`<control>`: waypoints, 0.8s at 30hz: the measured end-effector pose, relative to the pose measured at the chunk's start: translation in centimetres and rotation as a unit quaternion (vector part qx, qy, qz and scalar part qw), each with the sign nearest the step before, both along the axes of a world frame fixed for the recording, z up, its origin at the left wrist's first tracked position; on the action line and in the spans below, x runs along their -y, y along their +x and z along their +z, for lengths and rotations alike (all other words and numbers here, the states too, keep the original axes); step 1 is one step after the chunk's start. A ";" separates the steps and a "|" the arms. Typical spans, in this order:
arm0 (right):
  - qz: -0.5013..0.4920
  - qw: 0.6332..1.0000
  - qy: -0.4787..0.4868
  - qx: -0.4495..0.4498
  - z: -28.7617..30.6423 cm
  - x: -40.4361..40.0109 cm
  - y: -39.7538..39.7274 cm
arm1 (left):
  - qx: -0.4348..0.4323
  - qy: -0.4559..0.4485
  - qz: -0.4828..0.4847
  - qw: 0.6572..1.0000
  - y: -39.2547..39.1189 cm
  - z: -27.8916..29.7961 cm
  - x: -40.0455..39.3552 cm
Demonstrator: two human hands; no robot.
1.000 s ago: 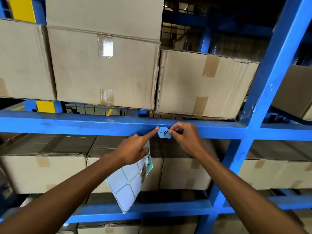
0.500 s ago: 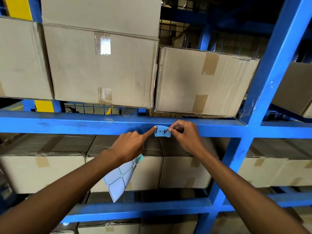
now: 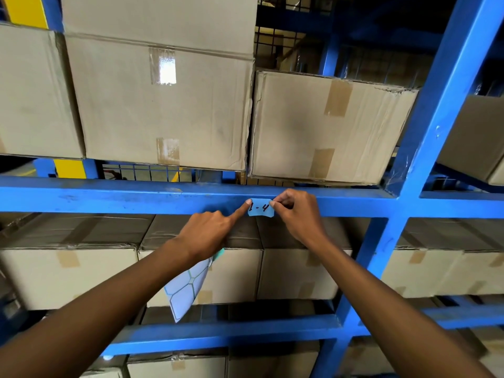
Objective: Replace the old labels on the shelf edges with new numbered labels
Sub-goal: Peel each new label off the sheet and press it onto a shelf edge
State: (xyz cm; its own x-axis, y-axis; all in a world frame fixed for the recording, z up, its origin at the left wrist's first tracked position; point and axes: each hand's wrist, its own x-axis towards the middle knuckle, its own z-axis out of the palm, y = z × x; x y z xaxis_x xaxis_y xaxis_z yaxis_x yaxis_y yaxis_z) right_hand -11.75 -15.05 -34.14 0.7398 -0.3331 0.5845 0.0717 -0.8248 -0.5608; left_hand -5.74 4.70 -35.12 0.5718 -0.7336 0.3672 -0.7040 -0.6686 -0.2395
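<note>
Blue paper, hand-marked "1-4", is going onto the front of the shelf beam (image 3: 114, 199) right now: the label (image 3: 261, 208) lies against the beam's face a little to the 2 o'clock side of the middle of the view, its lower edge hanging just below the beam. The left hand (image 3: 203, 236) comes up from 7 o'clock with its forefinger stretched out and pressing on the label's left end, while its other fingers are curled shut on a sheet of label backing (image 3: 186, 287) that dangles down toward 6 o'clock. The right hand (image 3: 298, 214), reaching in from 5 o'clock, has thumb and fingertips pinched together on the label's right end, holding it to the metal. I'd judge this one label nearly done; what is left is rubbing it flat and letting go. No old label shows on the stretch of beam I can see, so that part looks finished here. The lower beam (image 3: 231, 332) at 6 o'clock carries no label in view, and the cardboard boxes (image 3: 163, 105) above and below suggest more shelf edges are still to do.
</note>
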 end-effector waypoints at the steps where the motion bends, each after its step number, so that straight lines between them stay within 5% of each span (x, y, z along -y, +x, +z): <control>1: -0.003 1.000 0.002 0.001 0.0 0.0 0.0 | -0.001 0.001 -0.002 1.000 0.0 0.0 0.0; 12: -0.064 0.990 -0.119 -0.049 1.6 1.2 -0.9 | 0.059 0.053 0.003 0.997 0.1 -0.8 0.0; 17: -0.026 0.952 -0.305 -0.023 1.8 1.1 -0.1 | 0.081 0.068 -0.004 0.994 0.0 -1.3 -0.2; 24: -0.013 0.913 -0.390 -0.117 2.5 2.9 2.5 | 0.078 0.076 0.012 0.994 0.2 -1.8 0.0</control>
